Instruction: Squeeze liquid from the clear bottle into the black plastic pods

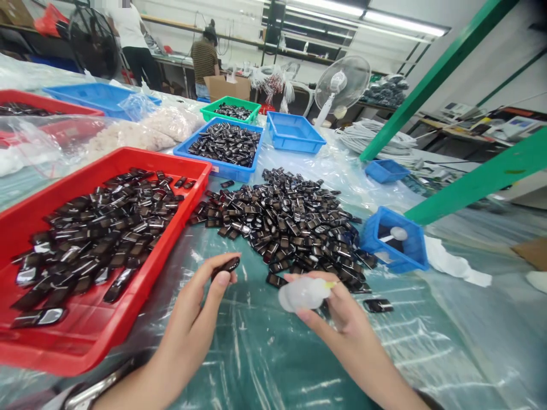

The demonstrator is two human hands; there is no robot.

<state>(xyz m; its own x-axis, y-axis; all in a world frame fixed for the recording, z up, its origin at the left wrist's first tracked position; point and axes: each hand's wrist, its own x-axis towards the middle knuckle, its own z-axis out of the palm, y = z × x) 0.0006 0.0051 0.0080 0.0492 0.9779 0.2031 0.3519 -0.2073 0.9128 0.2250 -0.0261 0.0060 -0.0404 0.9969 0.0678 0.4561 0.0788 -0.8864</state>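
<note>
Between the thumb and fingers of my left hand (205, 307) is a small glossy black plastic piece (226, 266). My right hand (342, 319) is wrapped around a translucent white squeeze bottle (299, 293), whose yellowish tip points to the right. Just beyond both hands spreads a heap of similar black pieces (290, 222) on the plastic-covered table. One loose black piece (378, 306) lies to the right of my right hand. At my left, a red tray (171, 256) holds many more of these pieces.
Past the heap stand a blue tray (243, 173) and a green tray (252, 118) of black pieces, and another blue tray (294, 142). A blue bin (405, 259) sits right, beside a green post (427, 85). Two people work in the background near fans (337, 82).
</note>
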